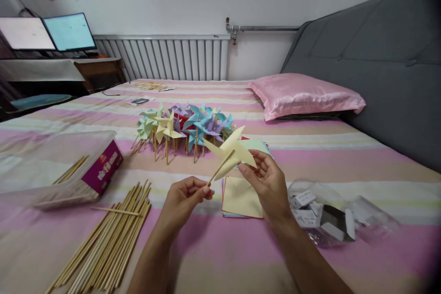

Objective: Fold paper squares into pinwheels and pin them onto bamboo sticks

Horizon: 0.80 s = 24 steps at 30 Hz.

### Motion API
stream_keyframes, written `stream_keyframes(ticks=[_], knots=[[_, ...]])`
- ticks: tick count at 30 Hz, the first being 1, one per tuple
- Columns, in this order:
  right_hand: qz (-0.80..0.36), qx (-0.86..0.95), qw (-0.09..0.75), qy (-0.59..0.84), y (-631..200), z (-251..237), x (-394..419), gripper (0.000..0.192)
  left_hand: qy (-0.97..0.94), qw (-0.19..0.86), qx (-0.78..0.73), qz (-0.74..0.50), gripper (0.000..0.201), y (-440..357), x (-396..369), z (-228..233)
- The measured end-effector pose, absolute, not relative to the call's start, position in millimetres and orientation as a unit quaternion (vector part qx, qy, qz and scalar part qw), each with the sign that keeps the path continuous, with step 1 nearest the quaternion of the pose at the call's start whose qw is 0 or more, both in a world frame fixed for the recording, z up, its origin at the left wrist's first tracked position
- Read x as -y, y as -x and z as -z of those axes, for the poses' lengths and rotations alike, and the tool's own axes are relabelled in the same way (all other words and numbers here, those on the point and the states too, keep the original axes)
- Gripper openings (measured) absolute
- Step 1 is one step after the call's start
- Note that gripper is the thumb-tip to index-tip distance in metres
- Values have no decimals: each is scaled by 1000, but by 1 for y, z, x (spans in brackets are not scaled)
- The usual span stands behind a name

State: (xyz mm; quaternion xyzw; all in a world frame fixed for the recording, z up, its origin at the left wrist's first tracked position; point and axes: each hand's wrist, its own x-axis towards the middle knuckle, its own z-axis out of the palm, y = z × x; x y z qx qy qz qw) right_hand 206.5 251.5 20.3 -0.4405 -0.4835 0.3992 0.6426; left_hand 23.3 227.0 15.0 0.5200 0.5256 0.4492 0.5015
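Note:
A pale yellow paper pinwheel [229,150] on a thin wooden stick [217,172] is held up between my two hands. My left hand [186,200] pinches the lower end of the stick between thumb and fingers. With thumb and fingers, my right hand [267,183] grips one of the paper blades on the right. Below the pinwheel lies a stack of square paper sheets [242,197], a yellow one on top. Behind my right hand, more coloured paper [257,145] shows in part.
Several finished pinwheels [186,121] stand clustered beyond my hands. Loose wooden sticks [113,239] lie at the left, beside a clear plastic box [69,165]. Clear bags with small boxes [324,216] lie at the right. A pink pillow [306,96] rests near the grey headboard [372,50].

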Motion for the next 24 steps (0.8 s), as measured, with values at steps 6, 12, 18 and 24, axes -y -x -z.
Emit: stream_keyframes(ticks=[6,12,18,24], knots=[[-394,488,637,449,-210,-16,-253,30,-539,518,-507,-428,19,-25,-225,-15],[-409,455,637,468,-207,-19,-252,25,-534,524,-508,-427,19,-26,-226,-16],[-506,399,627,437,-206,-19,-250,25,-540,521,-505,-426,19,-27,-226,-15],[-509,381,626,451,-201,-20,-247,27,-539,538,-493,-421,20,-32,-224,-15]])
